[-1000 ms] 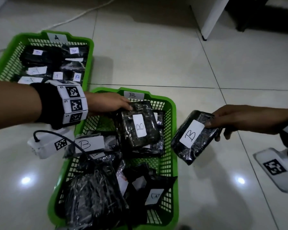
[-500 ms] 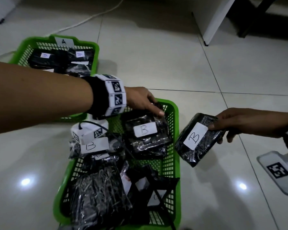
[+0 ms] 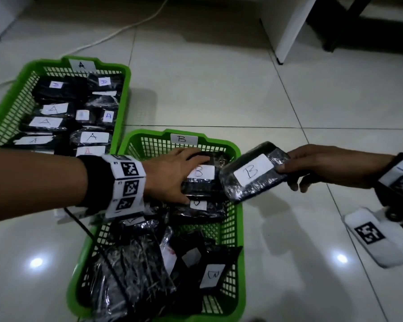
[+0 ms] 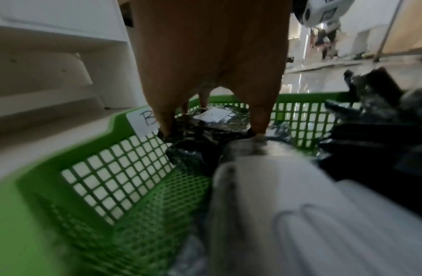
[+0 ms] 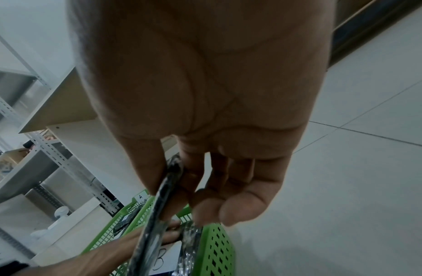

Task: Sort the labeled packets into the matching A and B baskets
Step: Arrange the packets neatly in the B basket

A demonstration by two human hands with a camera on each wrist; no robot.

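Observation:
Two green baskets stand on the floor: basket A [image 3: 123,94] at the back left and basket B [image 3: 239,154] in the middle, each holding several black wrapped packets. My left hand [image 3: 191,176] reaches into the far end of basket B. Its thumb and fingers straddle and grip a B-labeled packet [image 3: 205,182], which lies on other packets there. The left wrist view shows this packet [image 4: 212,119] between the fingers. My right hand [image 3: 286,177] pinches a second B-labeled packet [image 3: 254,177] by its right end, tilted over basket B's right rim. The right wrist view shows that packet [image 5: 157,211] edge-on.
A white cable [image 3: 116,33] runs across the tiled floor behind basket A. A white furniture leg [image 3: 289,31] stands at the back right. The right wrist camera unit [image 3: 370,235] hangs low at the right. Bare tiles lie right of basket B.
My left hand has carried its B packet toward the far end of basket B. My right hand has moved left with its packet, from beside the basket to over its right rim.

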